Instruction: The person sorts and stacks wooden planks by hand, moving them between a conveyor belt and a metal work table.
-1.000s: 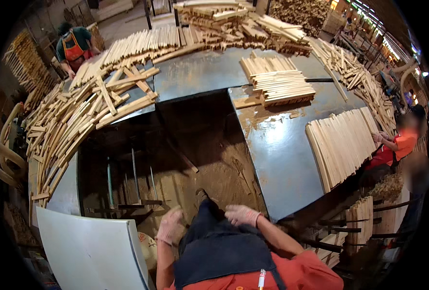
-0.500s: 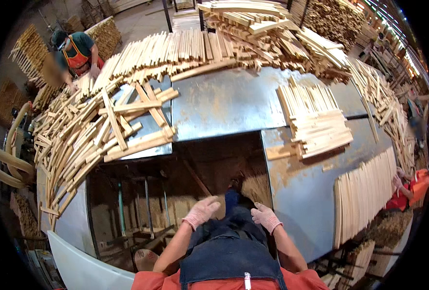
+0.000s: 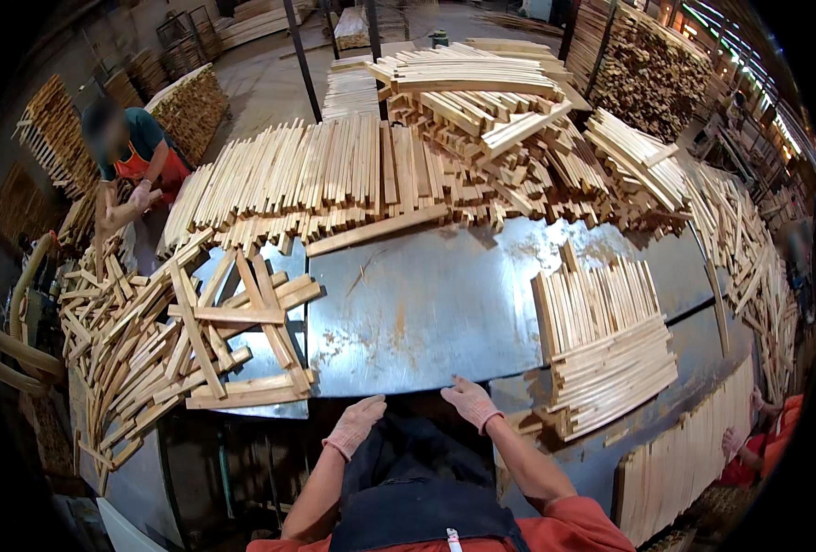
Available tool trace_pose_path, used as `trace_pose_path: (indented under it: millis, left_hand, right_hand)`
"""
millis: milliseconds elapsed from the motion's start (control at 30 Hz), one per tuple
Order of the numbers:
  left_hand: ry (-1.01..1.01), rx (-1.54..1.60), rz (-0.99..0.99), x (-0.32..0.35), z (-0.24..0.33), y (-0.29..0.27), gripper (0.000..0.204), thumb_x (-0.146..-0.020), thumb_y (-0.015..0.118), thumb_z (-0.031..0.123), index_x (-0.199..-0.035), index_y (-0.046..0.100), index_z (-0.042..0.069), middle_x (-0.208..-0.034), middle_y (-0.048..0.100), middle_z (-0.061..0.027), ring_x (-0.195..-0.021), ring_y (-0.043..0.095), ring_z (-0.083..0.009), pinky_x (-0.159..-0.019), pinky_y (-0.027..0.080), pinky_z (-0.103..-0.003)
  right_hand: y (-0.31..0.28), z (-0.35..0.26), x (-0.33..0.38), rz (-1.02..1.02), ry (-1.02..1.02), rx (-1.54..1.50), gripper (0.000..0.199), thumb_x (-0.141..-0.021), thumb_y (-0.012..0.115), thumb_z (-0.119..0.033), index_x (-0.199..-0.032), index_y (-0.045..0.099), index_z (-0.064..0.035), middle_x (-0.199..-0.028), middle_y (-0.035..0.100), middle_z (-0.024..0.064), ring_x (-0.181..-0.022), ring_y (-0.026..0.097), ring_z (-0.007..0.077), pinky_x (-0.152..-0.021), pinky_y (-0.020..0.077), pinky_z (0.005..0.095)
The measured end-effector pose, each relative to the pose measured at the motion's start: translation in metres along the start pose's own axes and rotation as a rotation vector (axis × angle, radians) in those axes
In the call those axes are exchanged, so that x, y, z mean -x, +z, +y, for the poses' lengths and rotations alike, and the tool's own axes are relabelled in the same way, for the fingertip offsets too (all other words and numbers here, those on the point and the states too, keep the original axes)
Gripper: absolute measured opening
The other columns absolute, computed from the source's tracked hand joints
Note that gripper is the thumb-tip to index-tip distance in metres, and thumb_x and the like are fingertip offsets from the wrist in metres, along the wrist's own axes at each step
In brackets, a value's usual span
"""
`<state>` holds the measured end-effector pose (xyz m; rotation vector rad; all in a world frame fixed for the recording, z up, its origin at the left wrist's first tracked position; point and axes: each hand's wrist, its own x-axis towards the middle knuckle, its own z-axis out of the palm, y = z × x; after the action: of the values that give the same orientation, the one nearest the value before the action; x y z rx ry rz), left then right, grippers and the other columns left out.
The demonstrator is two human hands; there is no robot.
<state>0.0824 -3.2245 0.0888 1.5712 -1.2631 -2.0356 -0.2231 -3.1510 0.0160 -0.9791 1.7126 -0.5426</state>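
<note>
Left hand (image 3: 356, 426) and right hand (image 3: 471, 403), both gloved, are apart from each other at the near edge of the metal desk (image 3: 399, 313). Neither shows anything in its grasp; the fingers are loosely extended. Whether the fingertips touch the edge cannot be determined. The nearest wood to the right hand is a stack of strips (image 3: 610, 354), lying on the desk beyond that hand and to its right.

Hazards, as judged: the strips in the stack have uneven ends, so a sideways push could shear the upper layer off. The bare edge of the desk could scrape the fingers if the body leans in hard.

To the left, a loose heap (image 3: 164, 336) of crossed pieces reaches the near edge of the desk. An arm catching one piece could tip others into the dark opening (image 3: 242, 460) below.

At the back, a row of strips (image 3: 284, 179) and a higher, irregular pile (image 3: 482, 115) block the far side; pulling from low in the pile could cause a slide. A long board (image 3: 376, 230) lies across the front of the row. One co-worker (image 3: 146, 152) stands at far left; another person's orange sleeve (image 3: 788, 421) shows at right, beside upright-edged slats (image 3: 684, 451).
</note>
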Motion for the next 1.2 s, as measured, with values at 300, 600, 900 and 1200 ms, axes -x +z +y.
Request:
trace_pose_path:
  millis: [300, 600, 900, 1200]
  left_hand:
    - [0.221, -0.1, 0.245, -0.217, 0.073, -0.132, 0.075, -0.102, 0.073, 0.037, -0.157, 0.048, -0.007, -0.155, 0.058, -0.0238, -0.142, 0.056, -0.0323, -0.119, 0.043, -0.04]
    - [0.21, -0.32, 0.609, -0.402, 0.238, -0.238, 0.093, -0.092, 0.08, 0.038, -0.161, 0.038, -0.009, -0.161, 0.049, -0.0315, -0.145, 0.053, -0.0418, -0.121, 0.042, -0.043]
    - [0.237, -0.648, 0.847, -0.534, 0.245, -0.347, 0.102, -0.086, 0.081, 0.039, -0.163, 0.033, -0.008, -0.164, 0.044, -0.0323, -0.152, 0.045, -0.0433, -0.126, 0.037, -0.044]
    - [0.213, -0.523, 0.857, -0.538, 0.288, -0.327, 0.107, -0.082, 0.089, 0.039, -0.161, 0.036, -0.009, -0.165, 0.042, -0.0303, -0.156, 0.04, -0.0402, -0.13, 0.033, -0.042]
  right_hand:
    - [-0.025, -0.07, -0.239, 0.205, -0.28, 0.686, 0.082, -0.099, 0.065, -0.046, -0.163, 0.042, -0.0005, -0.151, 0.063, 0.0229, -0.134, 0.062, 0.0402, -0.116, 0.0483, 0.0426]
    - [-0.08, -0.225, -0.453, 0.461, -0.132, 0.529, 0.074, -0.099, 0.064, -0.042, -0.162, 0.047, -0.0061, -0.14, 0.066, 0.0273, -0.13, 0.065, 0.0415, -0.109, 0.0528, 0.0489]
    - [-0.064, -0.266, -0.617, 0.48, -0.077, 0.977, 0.058, -0.103, 0.05, -0.029, -0.158, 0.051, -0.0092, -0.147, 0.061, 0.0236, -0.136, 0.058, 0.0397, -0.12, 0.0415, 0.0484]
    - [-0.059, -0.296, -0.613, 0.652, 0.133, 0.078, 0.07, -0.088, 0.066, -0.012, -0.157, 0.052, -0.0097, -0.14, 0.068, 0.0232, -0.128, 0.067, 0.0388, -0.11, 0.0524, 0.0459]
